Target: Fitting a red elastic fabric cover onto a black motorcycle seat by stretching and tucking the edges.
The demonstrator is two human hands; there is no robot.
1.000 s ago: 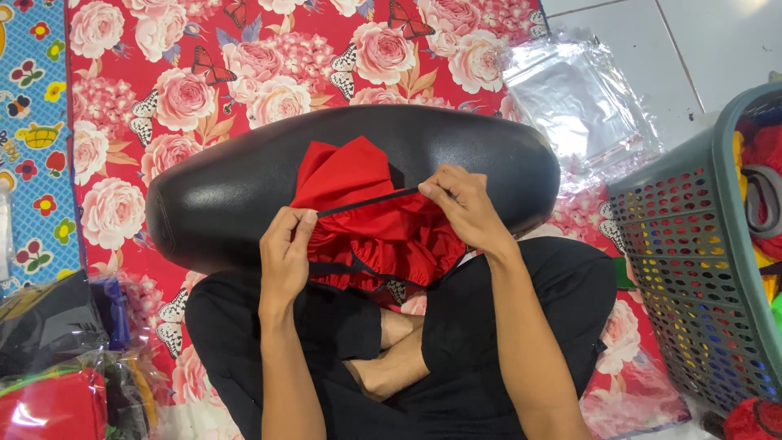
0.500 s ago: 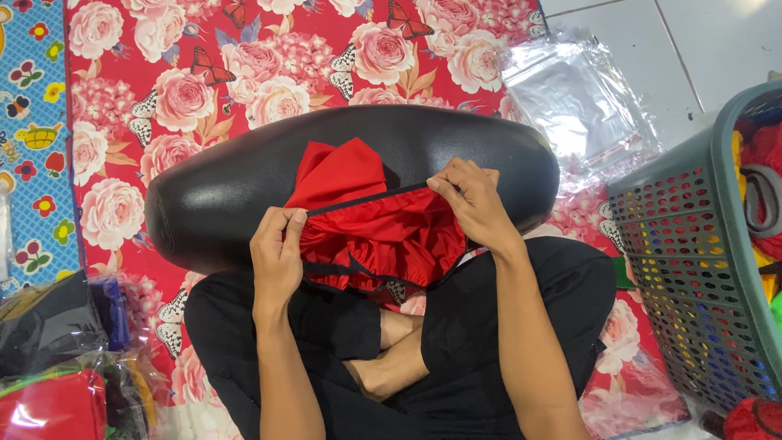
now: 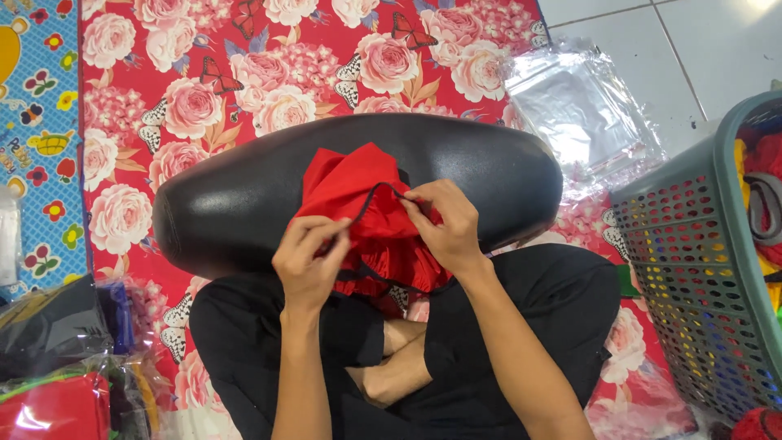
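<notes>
A crumpled red cloth bag (image 3: 358, 191) with a thin black drawstring (image 3: 375, 195) lies on a long glossy black cushion (image 3: 236, 204) in front of my crossed legs. My left hand (image 3: 308, 265) pinches the black cord at the cloth's near left. My right hand (image 3: 444, 224) pinches the cord and cloth at the right, close to the left hand. The cord arcs up between the two hands.
A red floral mat (image 3: 244, 73) covers the floor under the cushion. Clear plastic bags (image 3: 582, 106) lie at the far right on white tiles. A grey-green perforated basket (image 3: 700, 269) with coloured items stands at the right. Packed bundles in plastic (image 3: 57, 358) sit at the near left.
Both hands have drawn closer together at the middle of the red cloth. The black cord, earlier stretched straight between them, now bows upward, and the cloth is more bunched.
</notes>
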